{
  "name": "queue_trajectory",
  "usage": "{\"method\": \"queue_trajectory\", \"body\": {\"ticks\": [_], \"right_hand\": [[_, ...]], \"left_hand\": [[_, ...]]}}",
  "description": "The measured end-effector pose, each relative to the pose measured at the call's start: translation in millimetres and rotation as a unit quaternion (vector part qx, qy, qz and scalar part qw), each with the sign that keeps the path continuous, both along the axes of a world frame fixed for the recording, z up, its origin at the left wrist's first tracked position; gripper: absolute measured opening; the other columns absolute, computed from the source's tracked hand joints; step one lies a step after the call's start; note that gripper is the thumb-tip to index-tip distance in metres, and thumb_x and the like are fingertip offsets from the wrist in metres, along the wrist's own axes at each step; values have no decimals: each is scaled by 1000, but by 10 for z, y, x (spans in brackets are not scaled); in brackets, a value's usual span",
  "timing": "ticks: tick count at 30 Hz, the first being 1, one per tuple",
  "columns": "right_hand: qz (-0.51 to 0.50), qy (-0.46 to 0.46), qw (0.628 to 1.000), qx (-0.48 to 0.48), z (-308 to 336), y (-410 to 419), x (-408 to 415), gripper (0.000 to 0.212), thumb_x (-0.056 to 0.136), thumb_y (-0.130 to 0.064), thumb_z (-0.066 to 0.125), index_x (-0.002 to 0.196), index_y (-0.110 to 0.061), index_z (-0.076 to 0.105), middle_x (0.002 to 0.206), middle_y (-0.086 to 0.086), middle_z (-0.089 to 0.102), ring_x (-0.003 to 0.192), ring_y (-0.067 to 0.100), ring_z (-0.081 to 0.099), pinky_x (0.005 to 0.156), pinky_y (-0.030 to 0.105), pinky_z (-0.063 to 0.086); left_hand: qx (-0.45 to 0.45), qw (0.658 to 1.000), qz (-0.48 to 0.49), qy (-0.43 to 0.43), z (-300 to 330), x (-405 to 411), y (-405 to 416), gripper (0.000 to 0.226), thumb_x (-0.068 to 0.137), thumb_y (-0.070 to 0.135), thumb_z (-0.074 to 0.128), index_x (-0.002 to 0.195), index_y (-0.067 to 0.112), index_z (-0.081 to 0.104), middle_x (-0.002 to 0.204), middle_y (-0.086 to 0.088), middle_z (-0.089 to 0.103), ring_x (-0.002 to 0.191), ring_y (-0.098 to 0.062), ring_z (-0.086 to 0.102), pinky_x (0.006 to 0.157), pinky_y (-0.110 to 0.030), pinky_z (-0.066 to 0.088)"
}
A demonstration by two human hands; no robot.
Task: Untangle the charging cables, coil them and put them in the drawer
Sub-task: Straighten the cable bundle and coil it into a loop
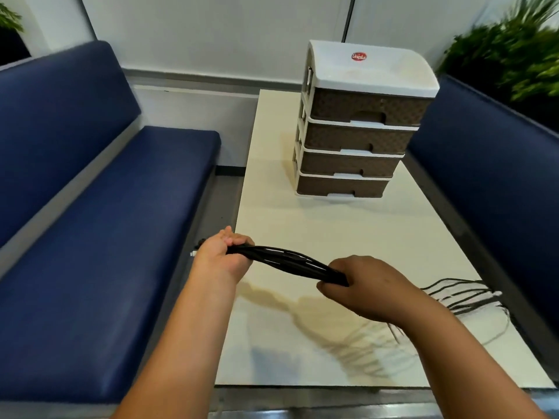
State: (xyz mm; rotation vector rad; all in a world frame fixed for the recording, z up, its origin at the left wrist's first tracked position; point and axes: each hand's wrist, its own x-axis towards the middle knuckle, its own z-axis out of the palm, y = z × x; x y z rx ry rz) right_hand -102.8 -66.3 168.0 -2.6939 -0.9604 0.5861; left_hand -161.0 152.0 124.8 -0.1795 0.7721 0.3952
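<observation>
Black cables stretched between our two hands above the counter.

We gripped the bundle of cables (290, 263) in our clenched left hand (222, 257) and right hand (367, 287); loose ends trailed across the counter (332, 225), well apart from the shut drawer unit (360, 125).

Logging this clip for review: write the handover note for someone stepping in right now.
Left hand: shut on cables.
Right hand: shut on the same bundle, held stretched between both hands above the table.
Loose ends trail right over the table, blurred.
Drawer unit at the far end, all four drawers closed.
Done: cables gathered.
Left: separate, coil, open a drawer, stow.
</observation>
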Motion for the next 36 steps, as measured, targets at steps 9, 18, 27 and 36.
{"method": "queue_trajectory", "body": {"ticks": [9,18,27,36], "right_hand": [[-54,4,995,87,295,-979,47,26,89,-34,53,76,-11,54,56,-3,45,49,13,39,52,31,32],[-48,-13,983,176,1191,-2521,464,30,88,-27,61,71,-4,51,53,5,42,47,18,36,50,32,31],[27,-24,986,160,1871,-3240,436,32,90,-21,57,75,7,51,50,11,44,41,19,36,42,27,31],[83,-3,971,226,2145,-3427,291,30,94,-23,59,68,-10,53,49,9,45,42,19,35,43,29,30]], "left_hand": [[88,992,-86,-14,227,293,-952,13,99,5,45,96,7,57,65,1,44,43,-10,42,42,-16,44],[456,728,-506,-71,417,-13,-2367,112,77,88,18,113,-7,66,110,-22,69,82,-30,67,74,-36,53],[891,402,-206,-51,1557,93,-3455,73,66,63,73,129,35,49,120,19,60,114,4,55,93,-21,46],[836,437,-279,-182,1856,268,-3819,8,83,11,67,84,19,68,61,-13,55,59,-26,58,68,-36,52]]}}
